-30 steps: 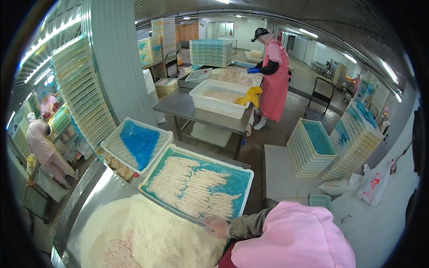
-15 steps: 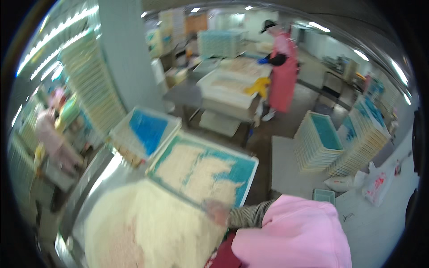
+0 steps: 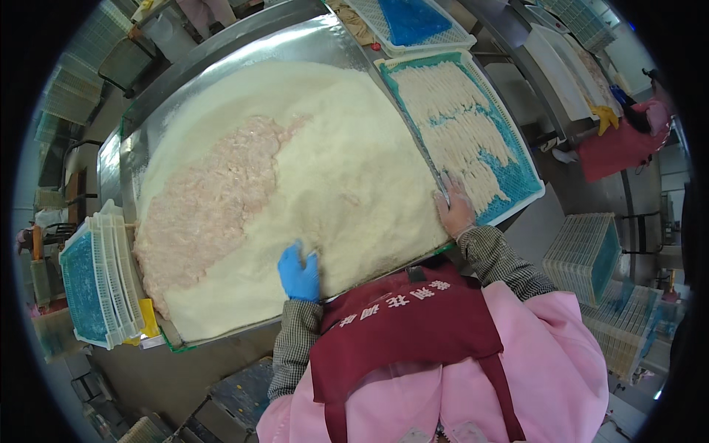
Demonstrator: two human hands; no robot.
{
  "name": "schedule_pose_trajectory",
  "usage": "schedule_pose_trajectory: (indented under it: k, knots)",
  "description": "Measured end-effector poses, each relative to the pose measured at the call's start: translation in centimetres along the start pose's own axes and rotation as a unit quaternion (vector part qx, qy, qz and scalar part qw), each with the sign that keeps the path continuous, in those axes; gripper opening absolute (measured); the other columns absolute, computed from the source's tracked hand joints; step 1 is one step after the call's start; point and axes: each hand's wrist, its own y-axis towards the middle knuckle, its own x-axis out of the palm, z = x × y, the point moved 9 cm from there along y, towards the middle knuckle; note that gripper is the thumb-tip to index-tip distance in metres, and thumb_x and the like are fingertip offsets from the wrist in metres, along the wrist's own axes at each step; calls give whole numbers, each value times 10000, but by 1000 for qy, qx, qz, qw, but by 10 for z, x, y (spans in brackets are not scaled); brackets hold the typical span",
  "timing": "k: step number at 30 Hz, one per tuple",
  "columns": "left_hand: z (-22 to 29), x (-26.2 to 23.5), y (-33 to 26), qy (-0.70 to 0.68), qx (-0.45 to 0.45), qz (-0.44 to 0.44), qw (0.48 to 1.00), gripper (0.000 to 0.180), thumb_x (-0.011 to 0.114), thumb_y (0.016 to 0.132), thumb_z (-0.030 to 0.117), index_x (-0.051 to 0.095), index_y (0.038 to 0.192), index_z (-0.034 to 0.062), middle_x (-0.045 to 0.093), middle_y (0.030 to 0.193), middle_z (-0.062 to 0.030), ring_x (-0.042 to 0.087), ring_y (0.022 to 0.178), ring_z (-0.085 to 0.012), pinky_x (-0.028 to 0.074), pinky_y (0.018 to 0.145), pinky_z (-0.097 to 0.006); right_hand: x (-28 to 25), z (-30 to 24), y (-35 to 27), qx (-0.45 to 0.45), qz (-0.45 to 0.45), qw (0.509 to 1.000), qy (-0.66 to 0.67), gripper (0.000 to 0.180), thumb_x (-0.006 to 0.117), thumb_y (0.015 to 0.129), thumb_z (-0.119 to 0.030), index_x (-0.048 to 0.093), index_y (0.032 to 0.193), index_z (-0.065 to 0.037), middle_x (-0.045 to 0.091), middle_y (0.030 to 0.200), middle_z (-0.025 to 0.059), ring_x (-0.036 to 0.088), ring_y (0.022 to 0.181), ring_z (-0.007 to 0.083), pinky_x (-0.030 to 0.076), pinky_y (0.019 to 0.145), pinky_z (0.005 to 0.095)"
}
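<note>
A wide heap of pale yellow powder [image 3: 347,221] covers the metal work table [image 3: 317,40] in front of me. On its left side lies a mass of raw pinkish meat pieces [image 3: 214,192]. My left hand [image 3: 299,273], in a blue glove, is over the powder near the table's front edge, its fingers apart with nothing in them. My right hand [image 3: 456,205], in a clear glove, rests with outstretched fingers at the seam between table and tray. That white tray [image 3: 509,210] has a teal mesh liner and holds rows of powder-coated meat strips [image 3: 454,111].
A white basket [image 3: 443,37] with a blue sheet stands beyond the tray. Stacked trays [image 3: 103,277] lean at the table's left end, and more stacks [image 3: 583,247] stand at the right. A person in a red apron [image 3: 620,151] works at another table on the far right.
The view has swung down and right over the table. My left hand, unseen before, is now in view. My right hand remains by the edge of the tray.
</note>
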Motion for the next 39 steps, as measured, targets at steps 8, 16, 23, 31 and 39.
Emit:
schedule_pose_trajectory:
  k: [8,16,23,31,39]
  knots:
    - [56,18,28,108,18,1,994,498,760,894,154,632,1363,47,622,1362,-186,618,1200,-350,502,1024,-428,-28,-63,6,-131,31,990,-29,592,594,1001,-309,495,1519,-41,495,1545,240,479,1407,422,420,1142,475]
    - [49,24,44,-199,-61,71,976,439,760,942,144,653,1349,19,696,1298,-135,666,1139,-217,521,991,-330,37,-223,37,-259,-180,945,80,494,610,972,-208,568,1454,-114,675,1245,162,656,1114,353,549,945,447]
    - [70,21,48,-269,-190,31,944,464,782,952,187,660,1367,18,698,1321,-132,688,1107,-182,559,932,-315,111,-166,50,-2,-368,873,320,460,595,1011,-200,509,1448,-84,674,1239,128,709,1037,303,591,880,428]
    - [72,-10,50,-222,-143,134,955,482,771,944,171,644,1380,10,700,1237,-105,662,1071,-186,536,939,-326,110,-182,9,289,-458,428,724,385,525,1100,-324,532,1408,-93,605,1369,122,613,1288,308,563,1020,551]
    - [60,34,46,-159,-156,-31,974,379,762,960,209,704,1293,35,712,1233,-105,660,1074,-170,533,894,-304,110,-181,12,311,-458,478,682,408,565,1088,-379,561,1384,-99,609,1333,108,625,1237,297,562,1009,502]
